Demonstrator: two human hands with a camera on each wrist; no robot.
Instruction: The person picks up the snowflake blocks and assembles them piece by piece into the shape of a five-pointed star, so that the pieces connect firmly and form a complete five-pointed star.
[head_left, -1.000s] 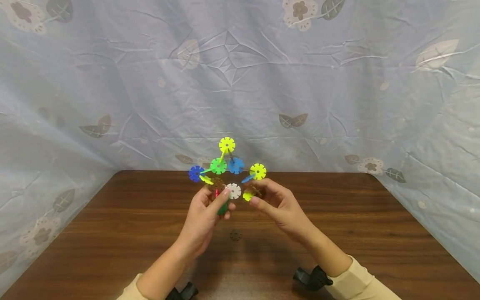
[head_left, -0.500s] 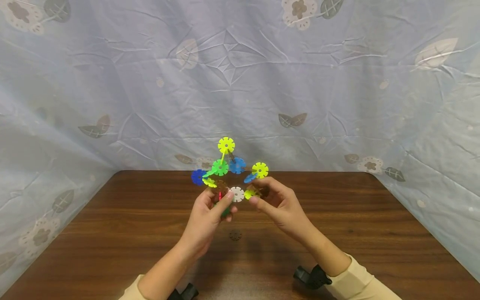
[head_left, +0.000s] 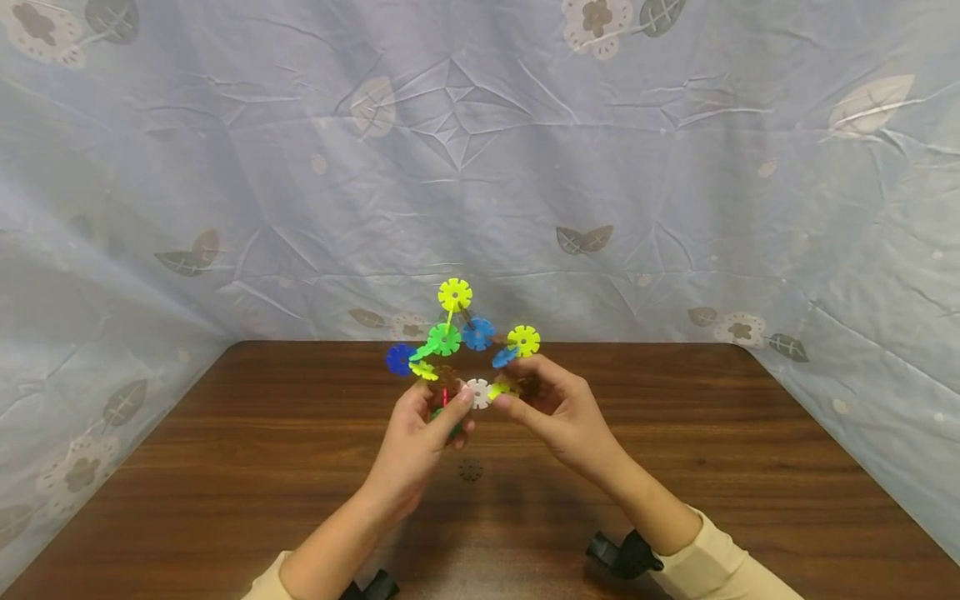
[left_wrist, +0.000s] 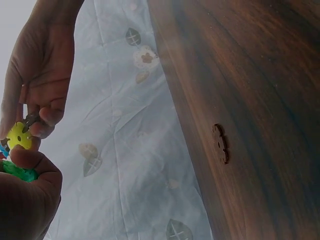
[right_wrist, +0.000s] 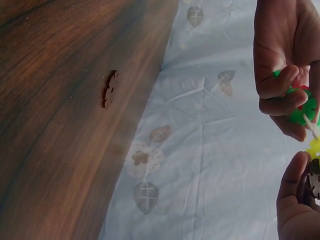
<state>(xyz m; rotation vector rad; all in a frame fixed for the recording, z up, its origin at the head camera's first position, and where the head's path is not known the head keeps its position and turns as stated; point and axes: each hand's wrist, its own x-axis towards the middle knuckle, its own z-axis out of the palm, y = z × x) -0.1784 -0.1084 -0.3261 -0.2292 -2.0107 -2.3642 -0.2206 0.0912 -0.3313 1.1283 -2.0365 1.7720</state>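
Note:
Both hands hold a star-like chain of notched snowflake discs above the table. At its top is a yellow disc (head_left: 455,295), with a green disc (head_left: 444,339) and a light blue disc (head_left: 477,334) below. A dark blue disc (head_left: 400,360) forms the left point, another yellow disc the right. My left hand (head_left: 420,433) grips the lower left part, its thumb by a white disc (head_left: 478,394); green and red discs are partly hidden in its fingers. My right hand (head_left: 558,408) pinches the lower right end, where a small yellow disc (head_left: 498,390) meets the white disc's edge.
One loose brown disc (head_left: 471,471) lies flat on the wooden table (head_left: 300,467) below the hands. Black devices (head_left: 626,556) sit at both wrists. A patterned cloth (head_left: 480,167) hangs behind the table and along its sides.
My left hand has shifted slightly right and down with the chain. The gap between the white disc and the small yellow disc has closed. My right hand has barely moved.

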